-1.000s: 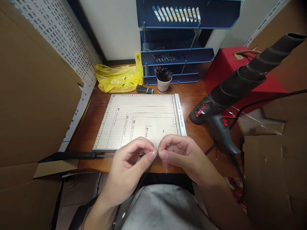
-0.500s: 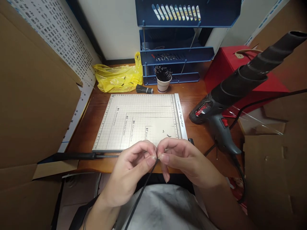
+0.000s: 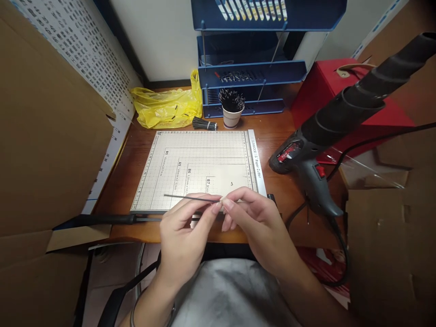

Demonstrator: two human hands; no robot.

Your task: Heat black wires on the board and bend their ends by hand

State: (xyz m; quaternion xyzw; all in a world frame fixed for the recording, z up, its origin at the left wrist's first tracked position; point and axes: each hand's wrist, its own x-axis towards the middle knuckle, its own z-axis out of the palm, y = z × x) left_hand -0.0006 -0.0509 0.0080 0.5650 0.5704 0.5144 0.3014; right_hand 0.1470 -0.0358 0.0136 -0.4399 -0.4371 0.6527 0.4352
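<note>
My left hand [image 3: 185,236] and my right hand [image 3: 254,222] meet fingertip to fingertip over the near edge of the paper cutter [image 3: 197,168]. Both pinch a thin black tube [image 3: 190,198] that lies level and points left from the pinch. The right fingertips close on its right end, where something small and pale shows that I cannot make out. The cutter's black handle [image 3: 109,220] lies along the desk's front edge, left of my left hand.
A heat gun [image 3: 316,168] with a long black wrapped nozzle stands at the right. A paper cup of black tube pieces [image 3: 232,109], a tied bundle [image 3: 204,123], a yellow bag [image 3: 166,106], blue trays [image 3: 252,68] and a red box [image 3: 323,91] sit behind. Cardboard walls flank both sides.
The black tube hung down toward my lap before; it now lies level, pointing left over the cutter. Both hands have stayed together and lifted slightly forward.
</note>
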